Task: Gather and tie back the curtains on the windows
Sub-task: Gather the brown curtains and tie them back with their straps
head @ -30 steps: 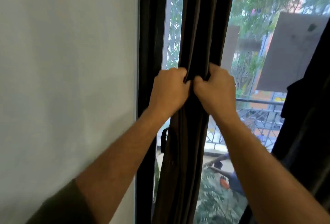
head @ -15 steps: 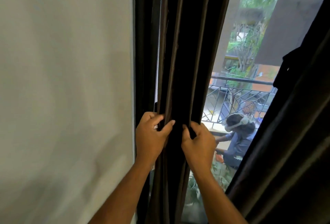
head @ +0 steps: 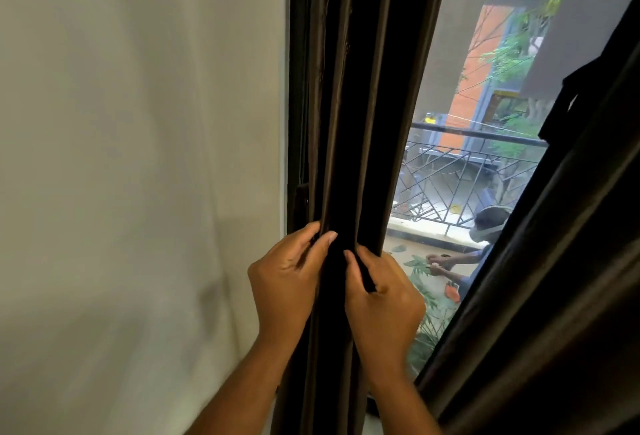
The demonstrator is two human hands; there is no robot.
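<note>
My hands have slid down the curtain (head: 360,122) since a second ago, when both were tight fists bunching it higher up. Now my left hand (head: 284,282) wraps round the left side of the bundle with the thumb laid across the front folds, and my right hand (head: 382,299) pinches a fold on its right side. I take that to mean the gathering is about done and I am feeling for the spot to tie. The curtain hangs as a narrow dark brown column of deep pleats, hard against the window frame (head: 296,88) beside the wall (head: 138,157). I cannot make out a tie-back here; another curtain (head: 554,296) slants across the right.
</note>
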